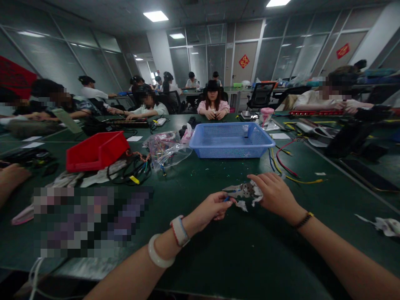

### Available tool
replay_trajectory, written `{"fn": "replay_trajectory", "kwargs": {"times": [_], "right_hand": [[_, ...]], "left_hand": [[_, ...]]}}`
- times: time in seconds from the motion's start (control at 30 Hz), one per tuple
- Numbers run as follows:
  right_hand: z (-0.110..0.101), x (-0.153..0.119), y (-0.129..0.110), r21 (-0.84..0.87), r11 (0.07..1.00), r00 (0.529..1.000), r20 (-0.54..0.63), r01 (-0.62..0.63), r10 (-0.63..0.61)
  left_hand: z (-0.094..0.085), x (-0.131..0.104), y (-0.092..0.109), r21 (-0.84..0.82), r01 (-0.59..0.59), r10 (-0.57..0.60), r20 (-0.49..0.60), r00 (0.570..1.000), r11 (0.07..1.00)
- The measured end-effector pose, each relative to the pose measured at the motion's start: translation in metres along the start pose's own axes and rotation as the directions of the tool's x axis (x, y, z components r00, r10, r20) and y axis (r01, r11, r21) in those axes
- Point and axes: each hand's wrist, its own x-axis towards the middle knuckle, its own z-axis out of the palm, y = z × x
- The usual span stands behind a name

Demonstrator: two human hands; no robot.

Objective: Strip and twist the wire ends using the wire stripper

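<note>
Where the left hand (pixel 215 205) meets the work, thumb and forefinger are pinched together on a short blue strand (pixel 226 198), apparently a wire. The right hand (pixel 274 195) is curled round the handle end of a pair of metal pliers (pixel 243 191); its fingertips are partly hidden. The pliers lie between the hands, long axis running roughly left to right, nose toward the left fingers and just beside them. Whether the jaws touch the strand cannot be determined. The right hand is the nearer, being on the tool itself. White scraps (pixel 241 205) show below the pliers.

Outward, green table (pixel 250 254) extends from the hands to the near edge, beneath the forearms. Beyond the pliers, a speckled strip of table separates them from the front wall of a blue basket (pixel 231 152). A plastic bag (pixel 167 149) and red bin (pixel 97 152) bound the left; loose wires (pixel 283 161), the right.
</note>
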Motion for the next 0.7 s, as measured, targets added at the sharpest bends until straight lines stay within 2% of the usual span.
{"fn": "replay_trajectory", "kwargs": {"times": [0.4,0.7], "right_hand": [[0.0051,-0.0027,0.0003,0.031,0.999,1.000,0.019,-0.025,0.024],[0.0089,-0.0029,0.0013,0.037,0.998,0.999,0.018,-0.048,0.048]], "left_hand": [[-0.0023,0.0015,-0.0049,0.006,0.010,-0.010,0.019,1.000,1.000],[0.0016,-0.0019,0.0002,-0.026,0.012,-0.012,0.004,1.000,1.000]]}}
